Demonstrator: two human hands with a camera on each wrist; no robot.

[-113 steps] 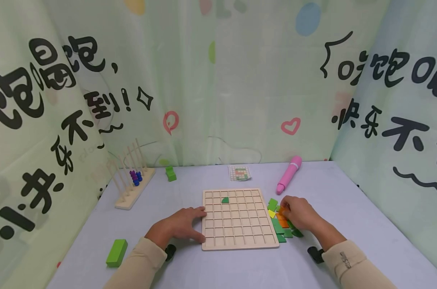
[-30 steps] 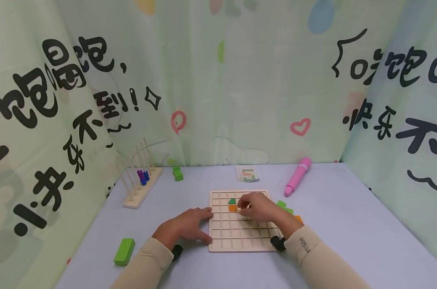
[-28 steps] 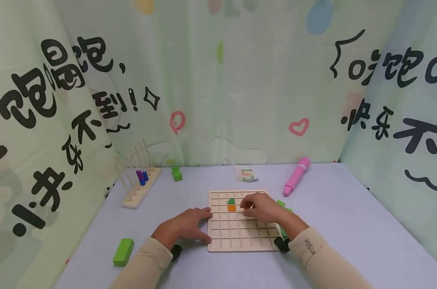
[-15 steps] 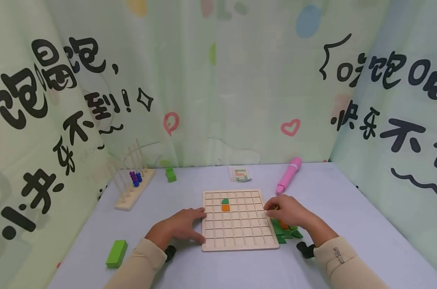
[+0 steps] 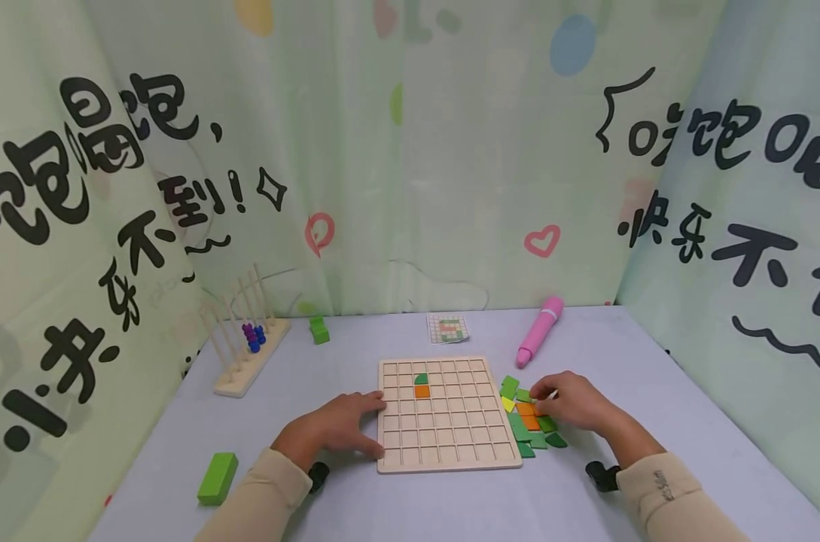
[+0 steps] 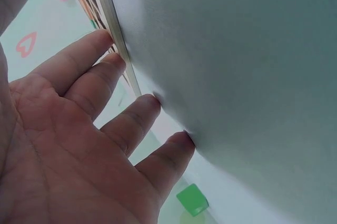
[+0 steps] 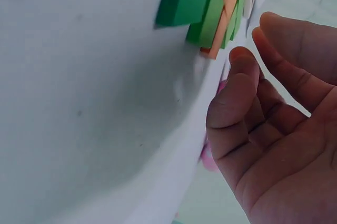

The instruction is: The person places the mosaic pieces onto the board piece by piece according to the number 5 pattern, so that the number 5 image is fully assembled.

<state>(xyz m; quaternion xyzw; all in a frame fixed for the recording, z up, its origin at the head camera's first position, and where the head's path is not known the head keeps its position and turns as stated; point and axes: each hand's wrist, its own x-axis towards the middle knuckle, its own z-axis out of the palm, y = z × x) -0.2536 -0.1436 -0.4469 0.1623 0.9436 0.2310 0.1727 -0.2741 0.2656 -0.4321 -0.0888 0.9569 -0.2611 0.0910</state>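
Note:
A light wooden grid board [image 5: 450,421] lies on the table, with a green rounded tile [image 5: 421,379] and an orange square tile [image 5: 422,391] in neighbouring cells. Spread fingers of my left hand [image 5: 338,425] touch the board's left edge; in the left wrist view, fingertips [image 6: 117,60] meet its side. My right hand [image 5: 575,403] is over the right side of a pile of green, yellow and orange tiles [image 5: 520,427]. The right wrist view shows a gap between thumb and bent fingers, with nothing held, close beside the tiles [image 7: 187,0].
A small pattern card [image 5: 448,328] and a pink pen-shaped object [image 5: 540,333] lie behind the board. At the back left stands a peg rack [image 5: 254,357] with purple and blue beads. Green blocks lie at the back [image 5: 319,330] and front left [image 5: 217,479]. Printed curtains enclose the table.
The orange square tile has come to lie below the green one on the board. My right hand has since moved right, from the board back to the tile pile. The left hand stays at the edge.

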